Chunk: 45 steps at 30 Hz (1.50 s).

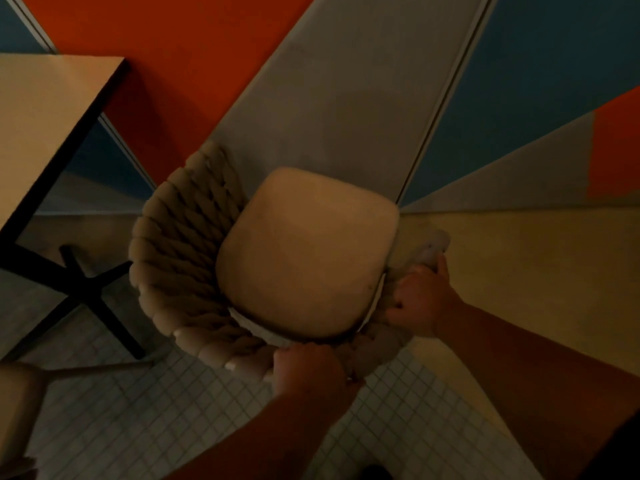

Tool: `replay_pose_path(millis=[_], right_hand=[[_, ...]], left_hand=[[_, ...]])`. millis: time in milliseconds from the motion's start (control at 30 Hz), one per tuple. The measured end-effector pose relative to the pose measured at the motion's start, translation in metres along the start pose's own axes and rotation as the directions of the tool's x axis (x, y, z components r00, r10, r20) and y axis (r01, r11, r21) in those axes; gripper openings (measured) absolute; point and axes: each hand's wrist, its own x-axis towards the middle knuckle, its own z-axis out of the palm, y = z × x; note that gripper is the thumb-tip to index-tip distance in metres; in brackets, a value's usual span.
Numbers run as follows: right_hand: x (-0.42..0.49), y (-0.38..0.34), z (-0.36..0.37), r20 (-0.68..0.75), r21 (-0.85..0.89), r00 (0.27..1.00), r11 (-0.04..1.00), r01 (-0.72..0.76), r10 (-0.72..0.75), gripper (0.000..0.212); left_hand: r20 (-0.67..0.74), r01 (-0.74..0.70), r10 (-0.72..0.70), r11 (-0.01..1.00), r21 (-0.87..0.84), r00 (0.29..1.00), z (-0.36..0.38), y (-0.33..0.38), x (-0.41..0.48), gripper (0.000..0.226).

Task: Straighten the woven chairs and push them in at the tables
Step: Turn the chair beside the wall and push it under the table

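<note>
A woven chair with thick beige rope weave and a pale seat cushion stands in the middle of the view, seen from above. My left hand grips the woven rim at the near edge. My right hand grips the woven rim on the chair's right side. A table with a light top and dark edge stands at the left, apart from the chair, its black cross base showing below the top.
Part of a second chair or cushion shows at the lower left corner. The floor has white small tiles near me and a tan strip at the right. A wall painted in orange, grey and blue panels rises behind the chair.
</note>
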Motion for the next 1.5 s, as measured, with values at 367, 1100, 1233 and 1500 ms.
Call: replay_pose_path(millis=[367, 1100, 1233, 1500], right_hand=[[0.007, 0.047, -0.011, 0.107, -0.111, 0.994, 0.993, 0.028, -0.016, 0.060], [-0.010, -0.060, 0.065, 0.418, 0.906, 0.384, -0.350, -0.236, 0.823, 0.052], [-0.008, -0.058, 0.058, 0.413, 0.902, 0.378, -0.315, -0.296, 0.828, 0.054], [0.003, -0.023, 0.035, 0.283, 0.954, 0.577, -0.163, -0.250, 0.766, 0.037]], left_hand=[[0.062, -0.032, 0.040, 0.990, -0.134, 0.997, -0.023, 0.050, 0.001, 0.060], [-0.073, 0.415, -0.634, 0.583, -0.699, 0.770, -0.069, -0.227, 0.072, 0.098], [-0.058, 0.417, -0.648, 0.554, -0.721, 0.759, -0.070, -0.223, 0.064, 0.102], [0.003, 0.421, -0.737, 0.383, -0.822, 0.676, -0.039, -0.187, 0.020, 0.103]])
